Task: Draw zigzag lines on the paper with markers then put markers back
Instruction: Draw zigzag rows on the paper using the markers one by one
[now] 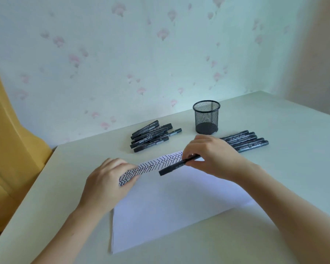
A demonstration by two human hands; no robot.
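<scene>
Head view: we're looking down over a pale desk [293, 134], and it's all happening on the sheet in the middle.
Far left: a yellow chair [10, 149] stands beside the desk's edge.
Left hand: the left hand [111, 180] lies on the paper's upper left corner, fingers loosely bent over the sheet, gripping nothing, and it covers the start of the pattern.
Paper: the white paper [175, 202] sits at a slant, and a band of black zigzag lines [160, 162] runs along its far edge from one hand to the other.
Left pile: a loose heap of black markers [152, 137] rests on the desk just beyond the paper.
Marker in play: one black marker [176, 166] lies nearly level over the zigzag band, its free end pointing left.
Right hand: the right hand [210, 155] pinches that marker at its right end, fingers curled around it; the tip is hidden under the fingers.
Holder: a black mesh pen cup [206, 117] stands upright behind the right hand, no markers in it.
Right pile: more black markers [250, 141] lie side by side behind the right hand, partly hidden by it.
</scene>
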